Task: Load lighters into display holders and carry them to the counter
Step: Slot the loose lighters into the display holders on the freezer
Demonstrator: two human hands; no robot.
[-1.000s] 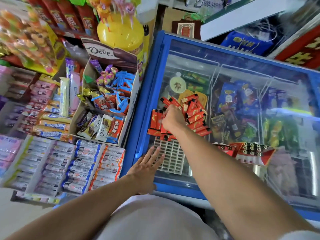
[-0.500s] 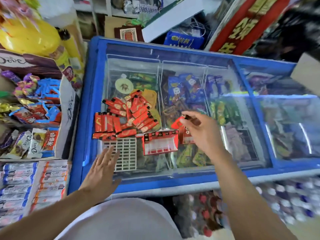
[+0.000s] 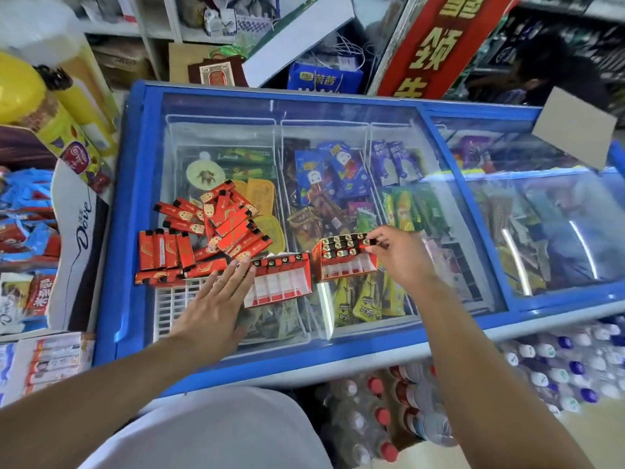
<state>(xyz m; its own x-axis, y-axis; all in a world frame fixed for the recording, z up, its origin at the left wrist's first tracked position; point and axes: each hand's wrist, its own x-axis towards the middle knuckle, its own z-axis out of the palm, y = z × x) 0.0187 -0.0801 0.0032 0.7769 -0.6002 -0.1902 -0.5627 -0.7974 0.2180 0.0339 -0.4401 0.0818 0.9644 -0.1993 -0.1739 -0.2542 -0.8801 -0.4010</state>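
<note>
Right hand (image 3: 400, 257) pinches an upright lighter (image 3: 371, 243) at the right holder (image 3: 345, 262); left hand (image 3: 216, 299) lies flat, fingers straight.

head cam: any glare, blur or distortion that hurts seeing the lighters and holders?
Head view: bright glare streaks on the freezer lid at right, washing out what lies beneath; wide-angle bending curves the freezer's edges; lighters, both holders and both hands, left and right, are sharp at centre; bottles at lower right go soft. Even light, no hard shadows.
</note>
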